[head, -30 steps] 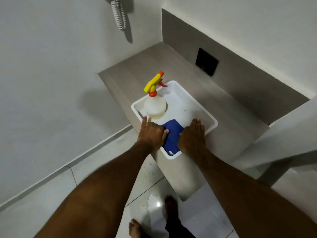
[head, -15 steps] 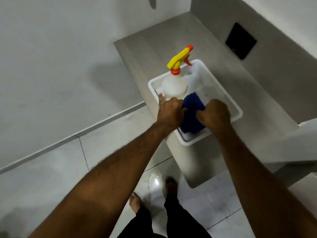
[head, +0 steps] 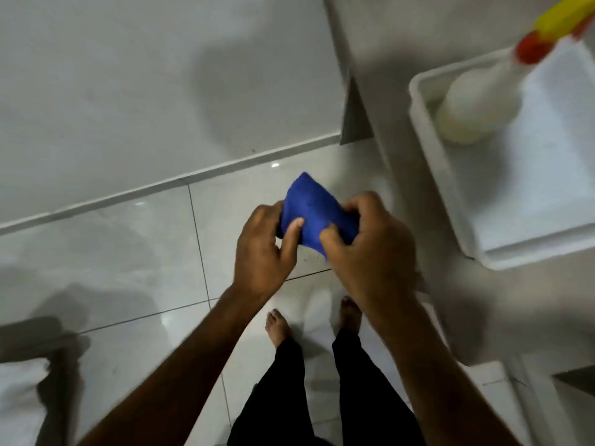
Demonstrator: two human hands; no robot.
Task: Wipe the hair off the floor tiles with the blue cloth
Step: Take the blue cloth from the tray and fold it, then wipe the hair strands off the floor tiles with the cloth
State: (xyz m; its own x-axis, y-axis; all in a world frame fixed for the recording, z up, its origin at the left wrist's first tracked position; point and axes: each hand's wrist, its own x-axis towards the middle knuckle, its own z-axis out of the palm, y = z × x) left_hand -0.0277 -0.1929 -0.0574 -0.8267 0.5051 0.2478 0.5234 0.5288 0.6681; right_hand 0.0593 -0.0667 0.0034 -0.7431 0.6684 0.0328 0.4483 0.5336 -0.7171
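The fingers (head: pixel 291 228) of the left hand (head: pixel 262 249) are curled around the left edge of the blue cloth (head: pixel 314 217), the thumb pressed flat on its upper face. The right hand (head: pixel 367 249) pinches the cloth's right side, its fingers folded in over the fabric with the thumb on top. Between the two hands the cloth is held up in the air, well above the floor (head: pixel 128 252), bunched into a rough wedge with one corner pointing up and away from the person.

Below the hands lie glossy pale floor tiles with thin dark grout lines. A few fine dark marks on the tile just under the cloth may be hair, though the blur makes that hard to confirm. The person's bare feet (head: pixel 278 326) stand on the tiles beneath the forearms, with black trousers (head: pixel 289 391) above them.

To the right, a white tray (head: pixel 431 175) sits on the table (head: pixel 380 59). A pale spray bottle (head: pixel 473 104) with a red collar and yellow trigger head stands in the tray's far left corner. The rest of the tray's floor shows bare white. A pale wall (head: pixel 145 75) meets the floor along a light skirting strip at the left.
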